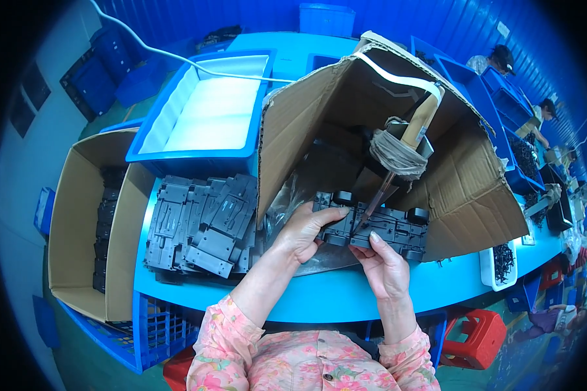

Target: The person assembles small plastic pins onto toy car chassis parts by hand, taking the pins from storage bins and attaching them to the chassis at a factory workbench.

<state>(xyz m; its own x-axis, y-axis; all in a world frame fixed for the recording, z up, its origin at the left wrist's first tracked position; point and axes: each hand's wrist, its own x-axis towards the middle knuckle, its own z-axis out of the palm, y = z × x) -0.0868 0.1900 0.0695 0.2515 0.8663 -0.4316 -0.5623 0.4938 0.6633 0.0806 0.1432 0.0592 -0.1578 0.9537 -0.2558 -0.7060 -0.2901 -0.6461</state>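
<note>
A black plastic toy car chassis [398,229] with wheels lies tilted between my hands, just in front of an open cardboard hood. My left hand [300,233] grips its left end, thumb on top. With thumb and fingers, my right hand [386,270] pinches its near edge. What looks like a soldering iron [419,124], with a wooden handle and white cord, slants down over the chassis. Grey cloth [398,155] is bound around it. Its thin tip meets the chassis near the middle, or hangs just above; I cannot tell which. To the left, several flat black plastic plates [173,218] are stacked.
The cardboard hood [460,212] encloses the work spot. A blue tray [205,154] with white lining stands behind the plates; a cardboard box [125,244] of black parts is at far left. A white bin [502,266] and red stool [479,339] are right. People work farther off.
</note>
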